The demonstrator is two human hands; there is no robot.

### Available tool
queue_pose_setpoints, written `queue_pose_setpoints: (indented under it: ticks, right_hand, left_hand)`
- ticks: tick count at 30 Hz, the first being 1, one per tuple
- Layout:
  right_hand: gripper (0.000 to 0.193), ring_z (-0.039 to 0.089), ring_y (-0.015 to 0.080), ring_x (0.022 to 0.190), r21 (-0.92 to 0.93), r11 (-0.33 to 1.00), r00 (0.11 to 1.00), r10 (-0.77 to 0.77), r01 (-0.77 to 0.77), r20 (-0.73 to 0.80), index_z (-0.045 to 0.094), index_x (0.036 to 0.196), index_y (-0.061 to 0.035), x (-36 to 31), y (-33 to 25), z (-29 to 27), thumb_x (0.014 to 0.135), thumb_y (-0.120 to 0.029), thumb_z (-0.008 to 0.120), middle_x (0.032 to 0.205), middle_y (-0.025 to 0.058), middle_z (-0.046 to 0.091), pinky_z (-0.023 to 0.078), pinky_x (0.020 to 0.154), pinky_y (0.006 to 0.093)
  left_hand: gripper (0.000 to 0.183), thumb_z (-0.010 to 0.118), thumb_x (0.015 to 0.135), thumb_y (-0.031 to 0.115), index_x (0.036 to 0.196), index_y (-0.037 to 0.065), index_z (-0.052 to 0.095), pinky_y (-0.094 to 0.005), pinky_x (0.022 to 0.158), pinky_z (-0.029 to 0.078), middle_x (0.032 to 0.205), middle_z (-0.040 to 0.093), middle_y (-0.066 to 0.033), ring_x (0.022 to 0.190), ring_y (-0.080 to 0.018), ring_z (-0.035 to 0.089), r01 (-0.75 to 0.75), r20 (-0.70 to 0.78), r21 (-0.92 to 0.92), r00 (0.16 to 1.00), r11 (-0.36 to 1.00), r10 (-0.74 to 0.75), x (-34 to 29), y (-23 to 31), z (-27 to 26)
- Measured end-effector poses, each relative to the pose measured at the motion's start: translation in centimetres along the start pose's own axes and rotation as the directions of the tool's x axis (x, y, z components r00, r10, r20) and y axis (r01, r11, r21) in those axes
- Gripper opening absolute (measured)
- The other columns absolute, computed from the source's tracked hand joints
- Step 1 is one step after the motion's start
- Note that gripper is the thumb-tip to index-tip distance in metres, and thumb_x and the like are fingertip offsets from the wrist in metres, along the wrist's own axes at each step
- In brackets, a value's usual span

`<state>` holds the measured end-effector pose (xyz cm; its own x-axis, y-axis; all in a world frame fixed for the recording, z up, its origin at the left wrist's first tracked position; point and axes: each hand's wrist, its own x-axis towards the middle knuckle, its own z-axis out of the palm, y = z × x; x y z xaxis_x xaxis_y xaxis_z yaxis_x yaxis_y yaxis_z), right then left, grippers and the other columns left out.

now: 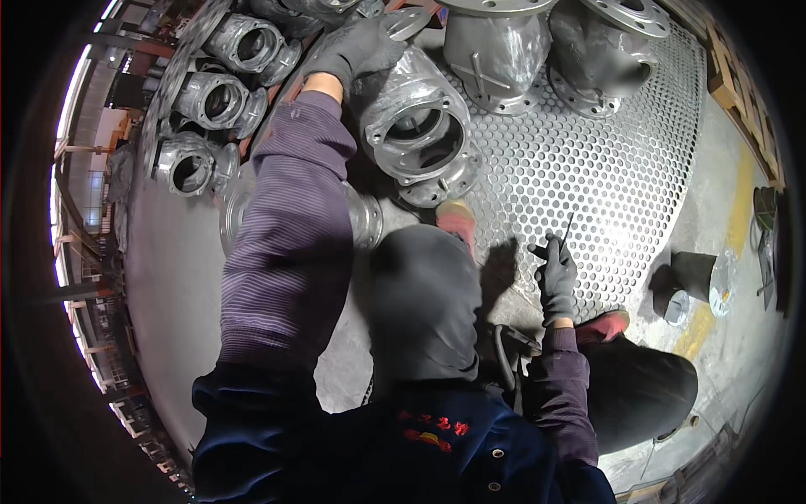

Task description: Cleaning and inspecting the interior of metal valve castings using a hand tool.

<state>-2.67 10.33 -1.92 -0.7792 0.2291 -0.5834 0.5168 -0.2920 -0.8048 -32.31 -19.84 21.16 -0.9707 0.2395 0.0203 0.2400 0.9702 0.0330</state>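
Head view: gloved left hand (357,52) touching round-mouthed metal casting (403,89); perforated sheet (579,181).

Left arm (290,227) stretched far forward, back of gloved left hand (354,50) upward; right forearm (561,391) reached less far, gloved right hand (556,277) partly curled.

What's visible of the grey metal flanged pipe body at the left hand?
The grey metallic flanged pipe body has a scuffed, streaky surface. A wide round opening with a bolt-holed rim faces the camera; another flange juts below. It sits left of a similar grey metal casting. The grey-gloved left hand seemingly touches its upper end.
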Motion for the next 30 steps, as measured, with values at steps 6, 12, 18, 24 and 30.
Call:
queue_pose_setpoints:
  ticks: [6,12,18,24,30]
  right_hand:
    - [0.034,0.039,0.0072,0.041,-0.05,0.998,0.999,0.028,-0.03,-0.041,0.055,0.121,-0.0067,1.7,1.8,-0.4,0.096,-0.03,0.05,0.087,0.0092,0.07,0.033,0.04,0.0228]
    - [0.032,0.039,0.0066,0.038,-0.043,0.996,0.997,0.078,-0.079,-0.027,0.054,0.119,-0.0072,2.1,2.3,-0.2,0.097,-0.03,0.05,0.087,0.0108,0.07,0.031,0.038,0.023]
    - [0.031,0.039,0.0062,0.038,-0.167,0.985,0.996,-0.06,0.049,-0.061,0.055,0.116,-0.0074,2.1,2.9,-2.8,0.096,-0.031,0.051,0.086,0.0104,0.07,0.031,0.037,0.0223]
    - [0.034,0.039,0.0074,0.037,-0.229,0.963,0.989,-0.128,0.14,0.068,0.054,0.117,-0.0051,2.3,3.3,-0.9,0.096,-0.031,0.049,0.087,0.0105,0.07,0.032,0.038,0.023]
    - [0.036,0.038,0.0077,0.037,0.064,0.994,0.996,0.09,-0.089,-0.013,0.053,0.118,-0.005,1.3,2.0,-0.3,0.095,-0.032,0.05,0.089,0.012,0.07,0.032,0.038,0.0229]
  left_hand:
    - [0.056,0.057,0.082,0.043,0.132,0.016,0.049,-0.0418,0.09,0.046,0.111,0.063,-0.0194,0.103,-0.0357,0.06,-0.154,0.109,0.032,0.983,0.987,0.15,2.4,0.7,-0.8]
    - [0.059,0.06,0.079,0.051,0.125,0.014,0.057,-0.0411,0.093,0.043,0.115,0.06,-0.0232,0.107,-0.035,0.058,-0.058,0.084,-0.048,0.995,0.997,0.062,1.6,0.1,-2.2]
    - [0.074,0.059,0.075,0.063,0.127,0.01,0.055,-0.0423,0.097,0.04,0.121,0.057,-0.0223,0.116,-0.0373,0.052,-0.052,0.06,-0.183,0.996,0.982,0.064,0.7,2.8,-1.2]
    - [0.068,0.057,0.08,0.058,0.127,0.009,0.054,-0.0404,0.091,0.045,0.116,0.061,-0.0197,0.107,-0.0337,0.058,-0.003,-0.003,-0.095,1.0,0.996,0.003,-2.2,2.1,-2.0]
    - [0.073,0.058,0.078,0.061,0.132,0.013,0.048,-0.0433,0.097,0.043,0.124,0.056,-0.0192,0.113,-0.0359,0.055,0.048,-0.032,-0.205,0.998,0.978,-0.056,-3.4,2.7,2.8]
